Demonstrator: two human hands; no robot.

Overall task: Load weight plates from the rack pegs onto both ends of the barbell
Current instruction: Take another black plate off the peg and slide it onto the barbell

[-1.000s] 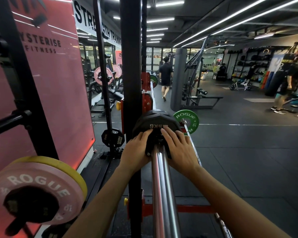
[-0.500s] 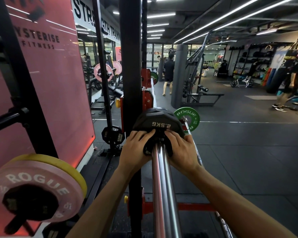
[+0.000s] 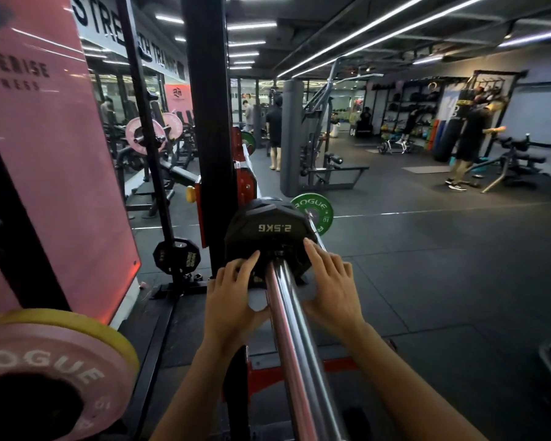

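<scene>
Black 2.5KG plate (image 3: 269,232): on chrome barbell sleeve (image 3: 295,329), near rack upright (image 3: 209,128).
Left hand (image 3: 233,300): fingers spread, pressing plate face.
Right hand (image 3: 331,288): fingers spread, pressing plate face.

The chrome barbell sleeve (image 3: 295,338) is seen running away from the camera, and a black plate marked 2.5KG (image 3: 269,232) is carried on it, threaded over the sleeve. The bar is held beside the black rack upright (image 3: 209,122), which is stood on a dark rubber floor (image 3: 442,281). At the lower left, a pink ROGUE plate (image 3: 50,374) and a yellow plate (image 3: 109,334) just behind it are borne on a rack peg. A small black plate (image 3: 176,256) is hung low on another post.
</scene>
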